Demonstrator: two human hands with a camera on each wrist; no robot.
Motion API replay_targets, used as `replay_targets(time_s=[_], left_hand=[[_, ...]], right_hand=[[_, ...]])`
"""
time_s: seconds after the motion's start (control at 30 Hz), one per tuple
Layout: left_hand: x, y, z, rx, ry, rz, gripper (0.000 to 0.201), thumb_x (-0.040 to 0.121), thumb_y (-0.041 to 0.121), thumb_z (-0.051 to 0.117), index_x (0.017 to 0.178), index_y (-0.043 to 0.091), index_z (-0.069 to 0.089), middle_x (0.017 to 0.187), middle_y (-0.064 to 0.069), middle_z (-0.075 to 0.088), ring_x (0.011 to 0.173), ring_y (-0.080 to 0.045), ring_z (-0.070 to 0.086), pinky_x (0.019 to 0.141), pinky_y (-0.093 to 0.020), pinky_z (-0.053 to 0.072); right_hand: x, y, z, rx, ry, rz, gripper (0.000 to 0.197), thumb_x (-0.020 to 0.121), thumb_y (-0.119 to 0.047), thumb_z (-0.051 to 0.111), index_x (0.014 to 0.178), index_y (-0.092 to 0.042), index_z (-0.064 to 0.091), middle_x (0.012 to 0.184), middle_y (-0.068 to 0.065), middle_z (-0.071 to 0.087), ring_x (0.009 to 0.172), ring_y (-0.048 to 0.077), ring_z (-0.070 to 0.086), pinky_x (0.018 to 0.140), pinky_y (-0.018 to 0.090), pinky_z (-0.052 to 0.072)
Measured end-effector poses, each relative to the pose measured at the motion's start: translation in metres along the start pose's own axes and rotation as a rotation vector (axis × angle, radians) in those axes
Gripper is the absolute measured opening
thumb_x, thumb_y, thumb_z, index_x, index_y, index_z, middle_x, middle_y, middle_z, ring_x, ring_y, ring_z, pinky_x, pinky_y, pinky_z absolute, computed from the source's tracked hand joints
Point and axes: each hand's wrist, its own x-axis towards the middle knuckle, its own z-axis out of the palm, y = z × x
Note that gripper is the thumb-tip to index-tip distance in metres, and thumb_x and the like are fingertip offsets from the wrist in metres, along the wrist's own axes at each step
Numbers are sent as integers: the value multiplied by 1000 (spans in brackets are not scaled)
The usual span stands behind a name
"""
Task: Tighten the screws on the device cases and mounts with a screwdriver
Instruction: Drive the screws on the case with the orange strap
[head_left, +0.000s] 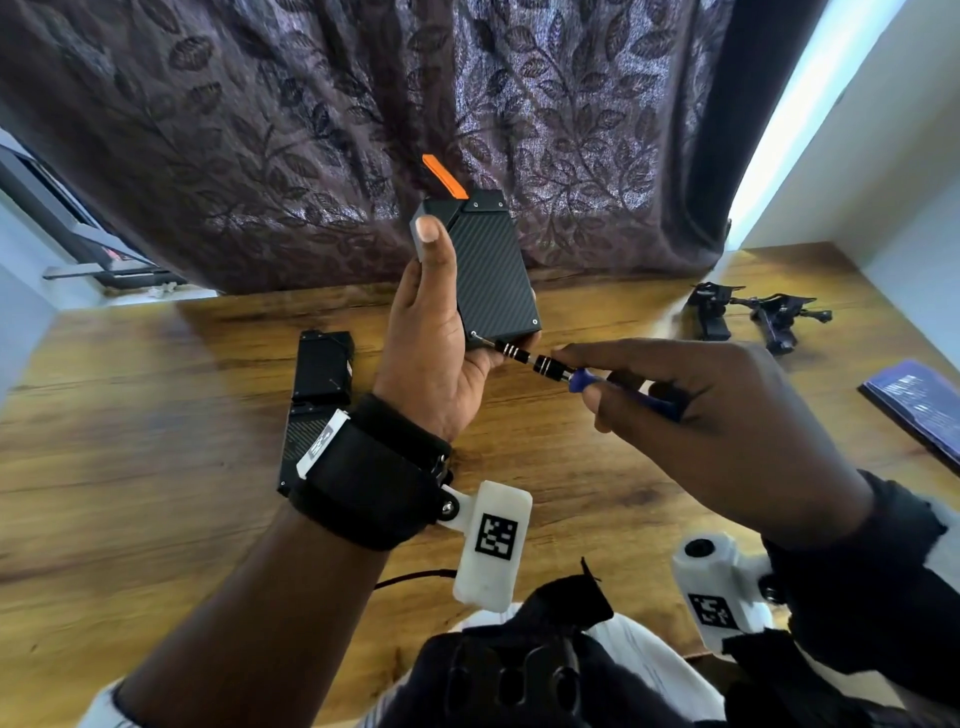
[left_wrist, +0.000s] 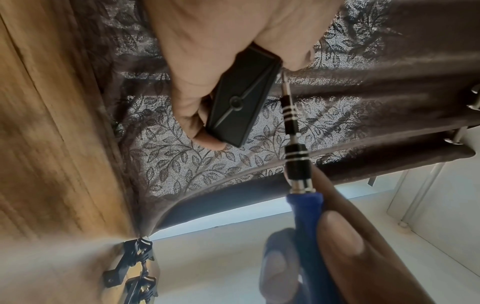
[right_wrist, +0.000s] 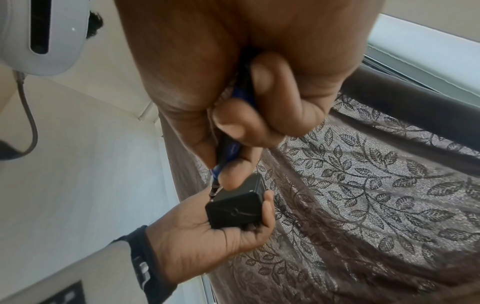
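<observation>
My left hand (head_left: 434, 332) holds a black carbon-pattern device case (head_left: 493, 270) upright above the table, thumb along its left edge. An orange tab (head_left: 444, 176) sticks out of the case's top. My right hand (head_left: 670, 400) grips a blue-handled screwdriver (head_left: 550, 364); its tip sits on a screw at the case's lower left corner (head_left: 474, 335). The left wrist view shows the case's end face (left_wrist: 239, 102) and the screwdriver shaft (left_wrist: 292, 123) beside it. In the right wrist view my fingers (right_wrist: 233, 127) curl round the blue handle above the case (right_wrist: 237, 207).
Two more black cases (head_left: 322, 369) lie end to end on the wooden table (head_left: 156, 467) at the left. Black mounts (head_left: 748, 312) lie at the back right, and a dark booklet (head_left: 914, 400) at the right edge. A patterned curtain (head_left: 311, 130) hangs behind.
</observation>
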Motion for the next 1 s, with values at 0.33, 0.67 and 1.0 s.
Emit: replay_targets(time_s=[0.33, 0.67, 1.0], left_hand=[[-1, -1, -1, 5, -12, 2, 70, 104, 61, 37, 147, 7, 47, 143, -33, 52, 107, -37, 65, 76, -51, 58], [-3, -3, -1, 11, -24, 9, 69, 104, 61, 37, 147, 7, 47, 142, -34, 52, 105, -36, 66, 76, -53, 59], [-9, 1, 3, 186, -33, 1, 57, 108, 56, 28, 147, 20, 48, 143, -17, 58, 127, -34, 62, 91, -51, 60]], right_hand=[[-1, 1, -2, -12, -7, 5, 31, 91, -31, 65, 120, -36, 74, 79, -30, 69, 68, 8, 69, 59, 20, 53], [-2, 4, 0, 39, -26, 9, 29, 94, -23, 66, 119, -36, 73, 73, -12, 73, 56, 1, 64, 51, 13, 46], [11, 2, -23, -385, -91, -122, 30, 79, -24, 79, 106, -27, 67, 85, -12, 63, 67, -11, 49, 59, 14, 40]])
